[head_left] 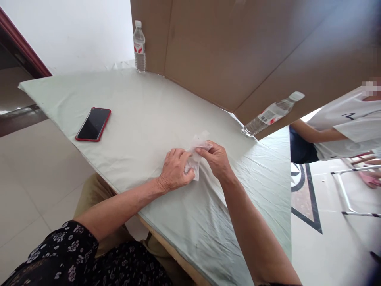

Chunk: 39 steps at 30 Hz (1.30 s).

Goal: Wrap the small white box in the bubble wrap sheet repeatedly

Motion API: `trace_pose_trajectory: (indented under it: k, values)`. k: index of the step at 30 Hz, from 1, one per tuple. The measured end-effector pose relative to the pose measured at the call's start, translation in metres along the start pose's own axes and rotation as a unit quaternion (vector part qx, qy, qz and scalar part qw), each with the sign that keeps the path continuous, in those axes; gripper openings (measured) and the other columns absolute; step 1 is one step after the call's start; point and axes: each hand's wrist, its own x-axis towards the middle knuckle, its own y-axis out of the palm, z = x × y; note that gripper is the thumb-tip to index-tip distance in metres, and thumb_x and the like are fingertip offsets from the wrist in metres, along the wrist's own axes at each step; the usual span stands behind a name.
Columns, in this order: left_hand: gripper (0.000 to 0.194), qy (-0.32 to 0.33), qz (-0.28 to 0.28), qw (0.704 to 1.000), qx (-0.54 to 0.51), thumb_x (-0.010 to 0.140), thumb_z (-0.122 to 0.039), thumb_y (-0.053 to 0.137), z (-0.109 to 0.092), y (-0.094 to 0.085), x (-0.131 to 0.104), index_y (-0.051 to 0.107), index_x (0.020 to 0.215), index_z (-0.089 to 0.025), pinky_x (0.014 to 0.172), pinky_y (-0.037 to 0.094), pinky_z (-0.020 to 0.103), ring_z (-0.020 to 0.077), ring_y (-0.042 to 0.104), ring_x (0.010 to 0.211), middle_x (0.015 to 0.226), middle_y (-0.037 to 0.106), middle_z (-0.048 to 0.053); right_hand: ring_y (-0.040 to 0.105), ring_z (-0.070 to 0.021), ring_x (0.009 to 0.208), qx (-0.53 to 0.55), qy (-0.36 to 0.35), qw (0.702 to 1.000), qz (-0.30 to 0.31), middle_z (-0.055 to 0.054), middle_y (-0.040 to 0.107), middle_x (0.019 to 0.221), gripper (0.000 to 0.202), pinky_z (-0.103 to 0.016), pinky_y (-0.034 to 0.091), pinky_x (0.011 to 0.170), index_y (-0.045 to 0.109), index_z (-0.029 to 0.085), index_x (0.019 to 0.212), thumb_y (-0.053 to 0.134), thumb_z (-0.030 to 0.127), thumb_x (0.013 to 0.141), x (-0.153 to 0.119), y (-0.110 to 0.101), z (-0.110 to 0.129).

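Low over the cloth-covered table, both hands hold a small, thin, whitish, see-through bag, crumpled between them. Whether it is plastic or tissue-like material is hard to tell. My left hand is closed around its lower left part, thumb toward the bottom, and covers much of it. With thumb and forefinger, my right hand pinches the upper right edge. Anything inside the bag is hidden by the fingers and folds.
A phone in a red case lies to the left on the pale green tablecloth. Brown cardboard panels rise behind, with a water bottle at the left and another bottle at the right. A person is beyond the right edge.
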Motion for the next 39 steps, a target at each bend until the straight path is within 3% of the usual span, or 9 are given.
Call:
trace_pose_trajectory:
  k: [6, 13, 16, 18, 24, 27, 31, 35, 39]
  values:
    - [0.068, -0.03, -0.022, 0.995, -0.093, 0.07, -0.023, 0.068, 0.009, 0.004, 0.0, 0.048, 0.134, -0.013, 0.107, 0.041, 0.048, 0.0321, 0.048, 0.126, 0.134, 0.051, 0.019, 0.068, -0.0198, 0.083, -0.137, -0.075, 0.988, 0.004, -0.002, 0.075, 0.088, 0.008, -0.034, 0.052, 0.083, 0.071, 0.022, 0.085, 0.066, 0.028, 0.083, -0.04, 0.004, 0.003]
    - [0.017, -0.028, 0.113, 0.97, -0.215, 0.074, -0.02, 0.067, 0.02, -0.005, 0.007, 0.06, 0.09, -0.018, 0.096, 0.049, 0.04, 0.0265, 0.059, 0.115, 0.117, 0.063, 0.012, 0.064, -0.0261, 0.122, -0.252, -0.241, 0.937, -0.002, -0.007, 0.074, 0.117, 0.025, -0.047, 0.049, 0.105, 0.068, 0.027, 0.111, 0.064, 0.021, 0.086, -0.08, 0.01, -0.025]
    - [0.02, -0.029, 0.172, 0.958, -0.228, 0.075, -0.019, 0.061, 0.025, -0.015, 0.01, 0.059, 0.095, -0.019, 0.088, 0.051, 0.037, 0.0207, 0.063, 0.095, 0.112, 0.066, 0.008, 0.059, -0.0283, 0.128, -0.318, -0.308, 0.897, 0.0, -0.01, 0.071, 0.125, 0.034, -0.049, 0.048, 0.106, 0.064, 0.025, 0.119, 0.067, 0.021, 0.086, -0.084, 0.01, -0.036]
    - [0.033, 0.009, 0.225, 0.946, -0.234, 0.073, -0.022, 0.064, 0.029, -0.022, 0.011, 0.059, 0.106, -0.02, 0.091, 0.05, 0.036, 0.022, 0.062, 0.102, 0.118, 0.064, 0.008, 0.062, -0.0272, 0.123, -0.342, -0.326, 0.881, -0.009, -0.011, 0.071, 0.123, 0.029, -0.047, 0.05, 0.103, 0.065, 0.024, 0.116, 0.061, 0.017, 0.088, -0.081, 0.01, -0.04]
    - [0.047, -0.001, 0.224, 0.946, -0.236, 0.071, -0.024, 0.064, 0.029, -0.032, 0.015, 0.058, 0.117, -0.019, 0.074, 0.047, 0.028, 0.0167, 0.058, 0.086, 0.108, 0.063, 0.005, 0.067, -0.024, 0.105, -0.239, -0.182, 0.954, -0.01, -0.007, 0.073, 0.11, 0.019, -0.041, 0.052, 0.093, 0.069, 0.025, 0.103, 0.061, 0.023, 0.086, -0.061, 0.005, -0.026]
    - [0.02, -0.072, 0.256, 0.932, -0.245, 0.078, -0.034, 0.061, 0.023, -0.033, 0.017, 0.061, 0.091, -0.018, 0.059, 0.036, 0.024, 0.0121, 0.048, 0.067, 0.078, 0.056, -0.002, 0.066, -0.0192, 0.078, -0.107, -0.021, 0.993, 0.05, -0.002, 0.071, 0.085, 0.017, -0.033, 0.053, 0.073, 0.07, 0.022, 0.093, 0.068, 0.036, 0.082, -0.052, -0.001, -0.013]
    - [0.035, -0.087, 0.222, 0.957, -0.166, 0.083, -0.043, 0.056, 0.019, -0.033, 0.018, 0.044, 0.061, -0.018, 0.056, 0.025, 0.026, 0.0111, 0.035, 0.06, 0.061, 0.04, -0.004, 0.055, -0.0138, 0.059, 0.015, 0.121, 0.988, 0.092, 0.002, 0.063, 0.067, 0.029, -0.027, 0.046, 0.055, 0.068, 0.019, 0.079, 0.074, 0.048, 0.074, -0.043, -0.001, -0.009]
    - [0.033, -0.121, 0.254, 0.91, -0.306, 0.081, -0.047, 0.063, 0.018, -0.035, 0.019, 0.063, 0.093, -0.016, 0.063, 0.037, 0.024, 0.0135, 0.051, 0.073, 0.081, 0.059, 0.0, 0.054, -0.0131, 0.058, 0.037, 0.139, 0.988, 0.061, 0.001, 0.066, 0.069, 0.034, -0.027, 0.044, 0.053, 0.069, 0.019, 0.082, 0.076, 0.051, 0.071, -0.036, 0.006, -0.017]
    - [0.049, -0.166, 0.285, 0.852, -0.407, 0.075, -0.034, 0.071, 0.02, -0.034, 0.02, 0.06, 0.119, -0.016, 0.074, 0.046, 0.026, 0.0174, 0.061, 0.09, 0.104, 0.066, 0.005, 0.057, -0.0149, 0.062, -0.003, 0.111, 0.994, -0.005, -0.001, 0.068, 0.076, 0.038, -0.028, 0.045, 0.055, 0.07, 0.019, 0.092, 0.072, 0.053, 0.074, -0.034, 0.006, -0.025]
